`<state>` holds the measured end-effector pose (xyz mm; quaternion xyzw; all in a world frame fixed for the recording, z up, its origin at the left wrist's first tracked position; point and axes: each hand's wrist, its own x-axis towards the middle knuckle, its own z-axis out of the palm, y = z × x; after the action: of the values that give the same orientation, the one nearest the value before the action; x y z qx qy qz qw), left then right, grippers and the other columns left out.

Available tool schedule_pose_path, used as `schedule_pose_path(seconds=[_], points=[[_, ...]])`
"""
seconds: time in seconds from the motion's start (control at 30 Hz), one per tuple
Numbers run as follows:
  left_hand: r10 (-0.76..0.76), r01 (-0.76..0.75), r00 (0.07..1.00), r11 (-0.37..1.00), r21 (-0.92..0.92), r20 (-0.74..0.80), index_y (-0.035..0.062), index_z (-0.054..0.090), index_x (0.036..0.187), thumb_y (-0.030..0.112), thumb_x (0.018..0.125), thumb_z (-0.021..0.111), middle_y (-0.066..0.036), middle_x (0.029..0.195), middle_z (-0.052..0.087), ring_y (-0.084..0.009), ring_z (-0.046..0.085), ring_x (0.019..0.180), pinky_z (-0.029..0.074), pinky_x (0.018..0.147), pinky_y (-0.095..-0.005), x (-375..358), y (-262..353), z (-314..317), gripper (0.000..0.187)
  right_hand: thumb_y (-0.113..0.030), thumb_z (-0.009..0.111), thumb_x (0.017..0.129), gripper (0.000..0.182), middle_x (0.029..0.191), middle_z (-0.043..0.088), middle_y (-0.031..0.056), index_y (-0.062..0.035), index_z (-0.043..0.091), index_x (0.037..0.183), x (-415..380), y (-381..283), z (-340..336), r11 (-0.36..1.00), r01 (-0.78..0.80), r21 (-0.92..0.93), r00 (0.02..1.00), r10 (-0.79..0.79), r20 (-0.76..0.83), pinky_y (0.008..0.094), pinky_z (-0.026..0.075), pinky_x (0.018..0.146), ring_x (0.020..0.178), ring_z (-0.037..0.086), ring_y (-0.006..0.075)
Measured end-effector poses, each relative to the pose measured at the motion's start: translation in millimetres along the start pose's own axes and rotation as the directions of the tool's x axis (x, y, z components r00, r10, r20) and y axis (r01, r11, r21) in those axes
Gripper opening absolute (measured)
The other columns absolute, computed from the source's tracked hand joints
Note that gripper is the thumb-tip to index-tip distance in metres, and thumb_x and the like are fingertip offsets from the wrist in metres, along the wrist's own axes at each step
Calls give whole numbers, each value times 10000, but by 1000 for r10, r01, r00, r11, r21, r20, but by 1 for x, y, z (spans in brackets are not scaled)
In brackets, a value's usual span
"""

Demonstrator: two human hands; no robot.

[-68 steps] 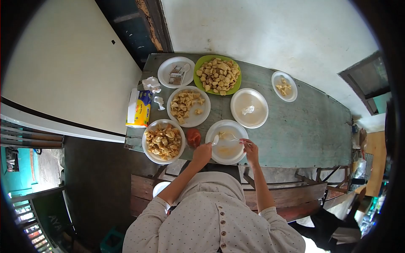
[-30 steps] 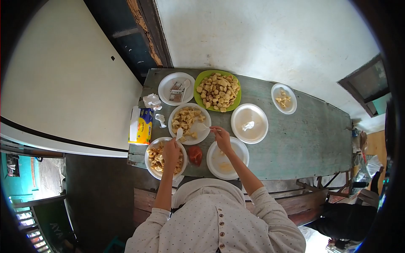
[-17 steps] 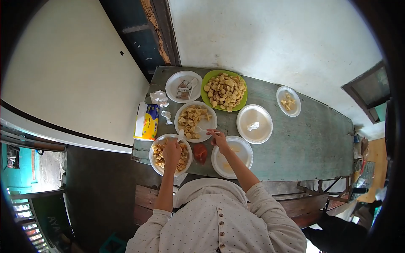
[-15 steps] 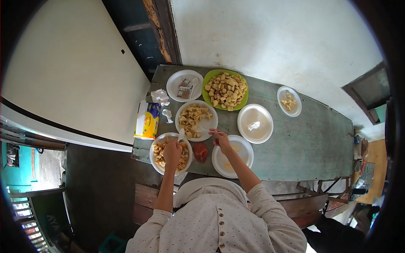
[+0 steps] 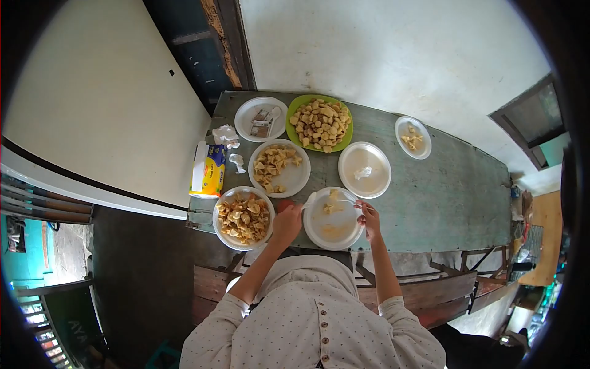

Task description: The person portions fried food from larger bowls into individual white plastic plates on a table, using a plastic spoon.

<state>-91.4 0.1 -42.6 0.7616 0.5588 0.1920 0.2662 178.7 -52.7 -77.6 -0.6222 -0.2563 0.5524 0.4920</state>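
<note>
My left hand (image 5: 287,224) is closed around a white plastic spoon (image 5: 311,198), whose bowl reaches the left rim of a white plate (image 5: 312,235). From the right, my right hand (image 5: 369,220) pinches a thin, pale utensil, apparently a plastic fork (image 5: 348,200), over the same plate. A few folded, fried-looking pieces (image 5: 332,206) lie on it between the two utensils, above a yellowish smear. Left of my left hand stands a white plate heaped with browner, coated pieces (image 5: 244,216). Behind it, another white plate holds paler folded pieces (image 5: 274,165). Something red (image 5: 286,205) is mostly hidden by my left hand.
A green plate (image 5: 291,131) piled with fried chunks stands at the back, beside a white plate with packets (image 5: 263,126). Crumpled tissue (image 5: 363,173) lies on another white plate. A small plate (image 5: 413,154) sits far right. A tissue pack (image 5: 208,172) is at the left edge.
Both hands have moved right, my left one away from the heaped plate and my right one from the middle plate. Folded pieces now lie on the front plate, which held only smears.
</note>
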Motion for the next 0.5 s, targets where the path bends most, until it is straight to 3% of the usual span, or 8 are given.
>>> schedule_pose_path(seconds=[0.17, 0.3, 0.5], points=[[116, -123, 991, 985, 119, 60, 77, 595, 929, 125, 793, 487, -111, 765, 594, -274, 611, 657, 498, 560, -365, 3, -1, 34, 179, -257, 465, 898, 268, 862, 623, 34, -63, 591, 1032, -18, 7, -17, 989, 42, -143, 991, -60, -121, 162, 331, 421, 461, 445, 27], [93, -110, 990, 979, 169, 106, 67, 591, 893, 111, 790, 480, -112, 751, 595, -274, 612, 655, 500, 549, -360, 4, 0, 43, 157, -232, 472, 897, 250, 837, 629, 48, -53, 603, 1012, -18, 15, -18, 958, 135, -253, 984, -159, -78, 172, 362, 425, 460, 452, 35], [83, -108, 986, 979, 174, 148, 55, 579, 896, 98, 792, 467, -121, 758, 594, -273, 617, 658, 508, 538, -364, -2, -2, 46, 159, -210, 489, 890, 240, 810, 636, 64, -27, 609, 990, -31, -3, -7, 874, 244, -419, 928, -336, -160, 183, 373, 418, 449, 453, 45]])
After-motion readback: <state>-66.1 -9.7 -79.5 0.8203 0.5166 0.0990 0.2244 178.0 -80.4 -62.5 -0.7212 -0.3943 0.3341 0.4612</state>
